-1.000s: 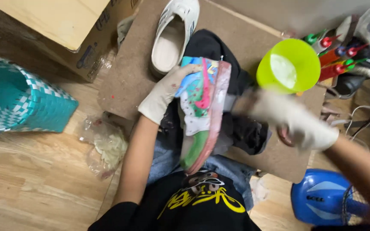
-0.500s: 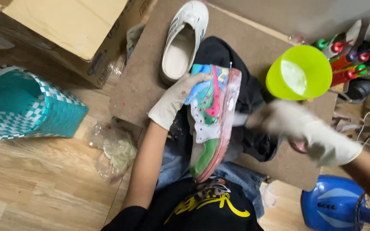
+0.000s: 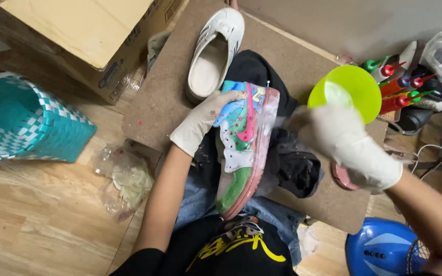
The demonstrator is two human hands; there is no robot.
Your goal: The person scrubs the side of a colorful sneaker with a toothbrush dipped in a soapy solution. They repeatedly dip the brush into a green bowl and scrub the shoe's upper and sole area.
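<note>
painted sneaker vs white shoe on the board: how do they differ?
Colour: the painted sneaker is multicoloured, blue, pink, green and white, while the white shoe is plain white with faint stripes. Pose: the sneaker is turned on its side across the lap, while the white shoe sits sole-down on the brown board, opening up. Contact: the gloved left hand holds the sneaker; nothing touches the white shoe. Both are low-cut single shoes.
</note>
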